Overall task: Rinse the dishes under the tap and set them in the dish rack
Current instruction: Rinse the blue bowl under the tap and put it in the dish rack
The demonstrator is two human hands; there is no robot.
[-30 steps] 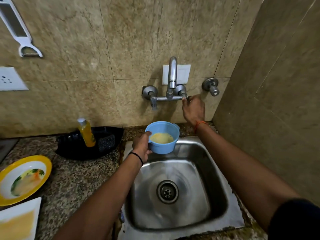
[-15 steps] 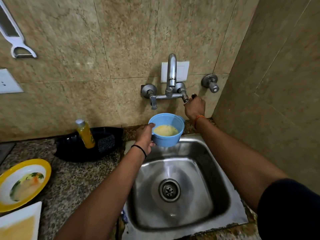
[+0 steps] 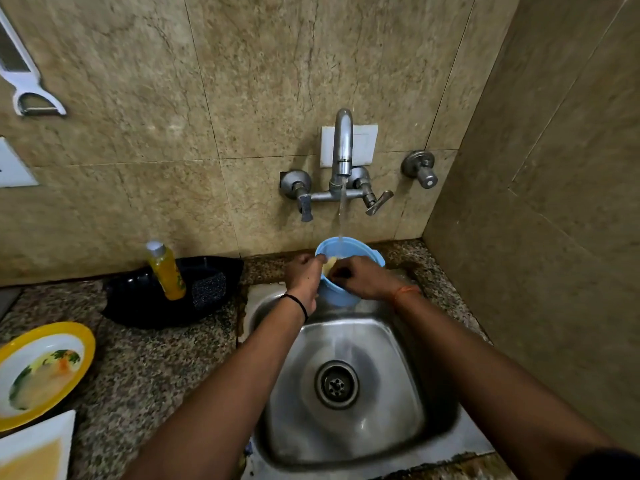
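The steel sink (image 3: 346, 441) sits in the speckled tabletop (image 3: 138, 358), and the tap (image 3: 343, 147) runs water into a blue bowl (image 3: 349, 268) held above the basin's back edge. The left hand (image 3: 304, 275) grips its rim with curled fingers; the right hand (image 3: 360, 277) curls its fingers inside it.

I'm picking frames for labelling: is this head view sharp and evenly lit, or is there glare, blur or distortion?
Head view: wide-angle, so the wall tile lines bow; corners darken; soft glare on the sink basin; both hands at the blue bowl are slightly motion-blurred.
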